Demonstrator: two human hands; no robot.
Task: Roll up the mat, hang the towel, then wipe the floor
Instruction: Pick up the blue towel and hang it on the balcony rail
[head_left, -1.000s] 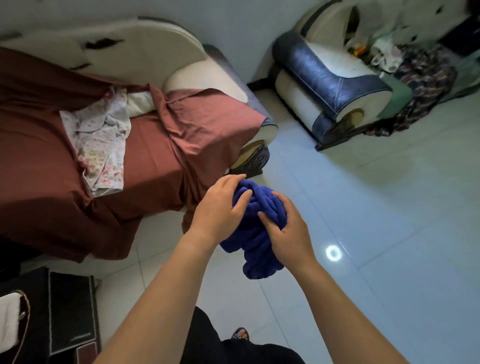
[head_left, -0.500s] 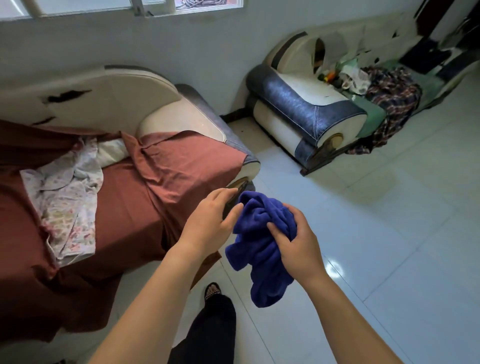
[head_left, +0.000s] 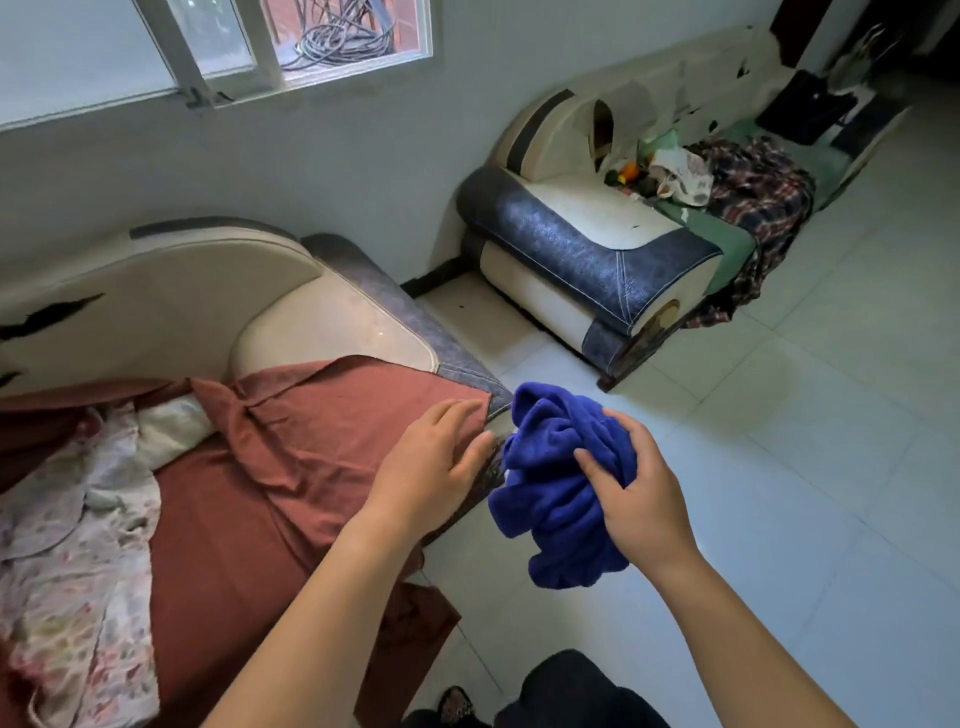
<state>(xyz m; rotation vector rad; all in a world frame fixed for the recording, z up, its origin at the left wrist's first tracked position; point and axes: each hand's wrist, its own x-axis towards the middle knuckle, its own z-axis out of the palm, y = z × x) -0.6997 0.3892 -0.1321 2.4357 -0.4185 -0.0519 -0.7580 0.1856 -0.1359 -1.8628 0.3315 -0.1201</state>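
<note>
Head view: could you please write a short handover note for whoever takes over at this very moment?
Left hand: open, fingers straight, holding nothing, over the red-brown sofa cover beside the blue towel.
Right hand: grips the bunched blue towel in the air, above the tiled floor.
Mat: not in view, so I cannot tell whether it is rolled.
Done: towel is in hand.
Left: hang the towel (no hook or rail in view), then wipe the floor.

Towel (head_left: 558, 483) fluffy blue cloth; floor (head_left: 779, 467) glossy tile; sofa (head_left: 587, 249) grainy leather.
</note>
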